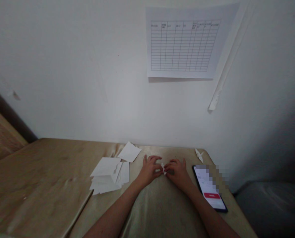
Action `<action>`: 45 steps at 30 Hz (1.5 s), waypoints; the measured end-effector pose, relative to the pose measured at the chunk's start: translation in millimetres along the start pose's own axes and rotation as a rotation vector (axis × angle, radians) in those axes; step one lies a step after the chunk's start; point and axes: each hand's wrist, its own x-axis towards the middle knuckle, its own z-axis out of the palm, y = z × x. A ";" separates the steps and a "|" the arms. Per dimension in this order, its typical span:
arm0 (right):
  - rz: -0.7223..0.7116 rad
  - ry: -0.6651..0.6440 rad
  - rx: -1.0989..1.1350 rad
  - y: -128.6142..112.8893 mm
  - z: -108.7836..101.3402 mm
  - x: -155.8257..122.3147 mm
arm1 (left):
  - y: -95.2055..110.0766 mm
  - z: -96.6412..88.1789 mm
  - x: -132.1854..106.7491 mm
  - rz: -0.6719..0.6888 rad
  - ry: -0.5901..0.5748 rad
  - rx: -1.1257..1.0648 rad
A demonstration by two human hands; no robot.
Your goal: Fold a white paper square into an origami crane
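My left hand (149, 169) and my right hand (177, 170) rest close together on the table (50, 178), fingers curled. Between their fingertips they pinch a small folded piece of white paper (163, 168). Only a sliver of the paper shows; its shape is mostly hidden by my fingers. A loose pile of white paper squares (110, 173) lies just left of my left hand.
A phone (210, 191) with a lit screen lies to the right of my right hand. A small folded paper crane (199, 154) sits near the table's far right corner. A printed grid sheet (184, 44) hangs on the white wall behind.
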 end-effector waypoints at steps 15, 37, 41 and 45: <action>0.040 0.027 0.099 0.7 7.4 1.2 | -3.8 2.4 0.9 -0.048 0.046 -0.055; 0.195 0.036 0.162 2.1 16.4 5.9 | 4.7 4.3 6.0 -0.205 0.000 -0.066; 0.230 0.048 0.195 1.9 18.7 7.0 | 3.3 7.3 5.7 -0.209 0.008 -0.066; 0.272 0.058 0.207 -0.8 20.1 7.8 | -0.5 9.3 5.8 -0.201 0.028 -0.063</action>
